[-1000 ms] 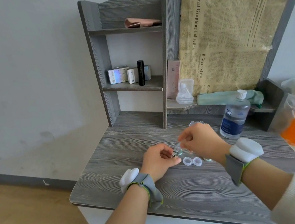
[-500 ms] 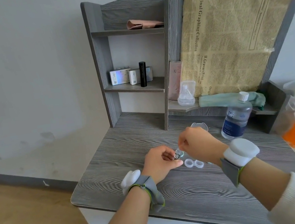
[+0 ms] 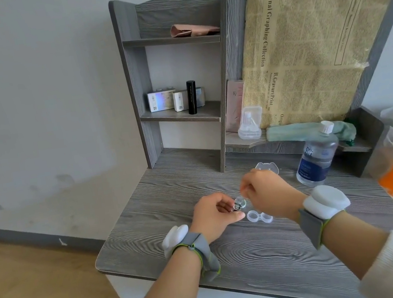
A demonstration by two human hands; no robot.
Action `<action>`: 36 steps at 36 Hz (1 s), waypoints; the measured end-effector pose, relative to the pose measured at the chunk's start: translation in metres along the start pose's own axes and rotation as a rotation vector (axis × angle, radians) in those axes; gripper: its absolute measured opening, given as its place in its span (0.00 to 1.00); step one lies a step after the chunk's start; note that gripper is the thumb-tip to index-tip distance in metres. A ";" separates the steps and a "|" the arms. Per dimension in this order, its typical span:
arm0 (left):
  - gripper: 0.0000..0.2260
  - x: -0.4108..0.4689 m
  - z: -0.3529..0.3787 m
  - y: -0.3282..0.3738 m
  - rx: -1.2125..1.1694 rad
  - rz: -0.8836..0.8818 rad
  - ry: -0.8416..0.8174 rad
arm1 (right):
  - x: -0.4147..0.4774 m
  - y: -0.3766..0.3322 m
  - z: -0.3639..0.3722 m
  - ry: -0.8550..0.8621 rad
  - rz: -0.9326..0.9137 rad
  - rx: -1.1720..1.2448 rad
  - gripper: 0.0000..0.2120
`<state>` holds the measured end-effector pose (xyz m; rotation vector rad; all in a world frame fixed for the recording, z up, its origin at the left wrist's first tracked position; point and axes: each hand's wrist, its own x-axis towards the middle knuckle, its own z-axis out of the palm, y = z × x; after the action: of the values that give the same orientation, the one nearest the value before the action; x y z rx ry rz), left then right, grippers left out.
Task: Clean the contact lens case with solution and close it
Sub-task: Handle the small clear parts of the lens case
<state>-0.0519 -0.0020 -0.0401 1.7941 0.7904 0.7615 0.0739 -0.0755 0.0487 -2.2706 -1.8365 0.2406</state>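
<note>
Grey wood-grain desk [image 3: 246,252], pale wall [image 3: 38,97]

Pale wall [image 3: 33,98] was scuffed and stained low down, dark baseboard [image 3: 23,236] under it, wood floor [image 3: 27,294] lower left. Grey wood-grain desk [image 3: 246,252] had a small shelf unit [image 3: 137,80] at the back. Soft, even daylight everywhere.

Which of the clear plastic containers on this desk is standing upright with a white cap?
The solution bottle, right of the hands; the open lens case lies flat.
</note>
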 end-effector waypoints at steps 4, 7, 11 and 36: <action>0.10 0.001 0.000 -0.001 0.005 0.001 0.000 | -0.001 0.001 -0.006 0.040 0.002 0.053 0.11; 0.09 0.002 0.000 -0.004 0.007 0.004 0.008 | -0.003 0.002 -0.012 0.062 -0.024 0.047 0.10; 0.11 0.004 0.000 -0.007 0.020 0.008 0.010 | -0.003 0.003 -0.017 0.071 -0.068 0.013 0.10; 0.12 0.005 -0.001 -0.007 0.072 0.027 -0.030 | 0.000 0.004 -0.009 0.023 -0.205 -0.106 0.12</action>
<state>-0.0508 0.0042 -0.0453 1.8795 0.7840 0.7306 0.0806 -0.0767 0.0566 -2.1189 -2.0967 0.0859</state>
